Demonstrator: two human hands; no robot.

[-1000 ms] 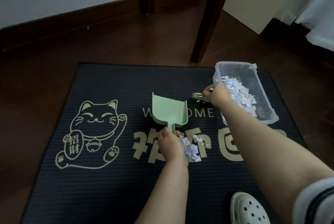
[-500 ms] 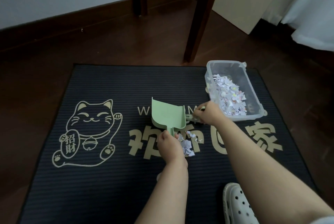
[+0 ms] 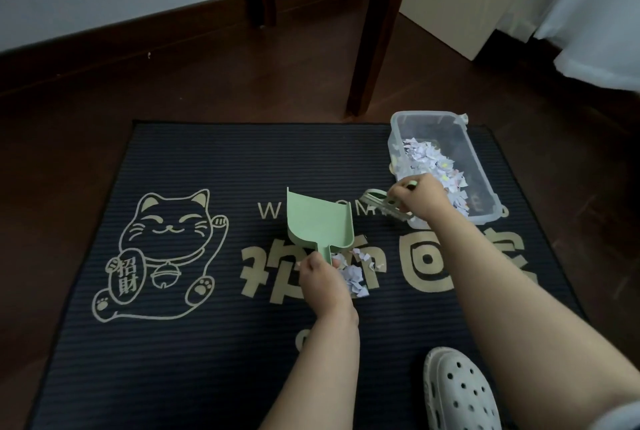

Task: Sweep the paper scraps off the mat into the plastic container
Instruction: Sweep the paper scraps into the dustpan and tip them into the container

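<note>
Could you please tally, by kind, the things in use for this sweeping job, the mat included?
Mat: 1
Plastic container: 1
Sweeping tools: 2 (green dustpan, green brush)
Paper scrap heaps: 2 (heap on the mat, heap in the container)
Total: 6

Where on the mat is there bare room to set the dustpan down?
Bare mat lies along the far edge, left of the plastic container, and along the near edge, between the cat drawing and the left hand. Crowded: dustpan, paper scraps, brush and right hand bunch beside the container.
</note>
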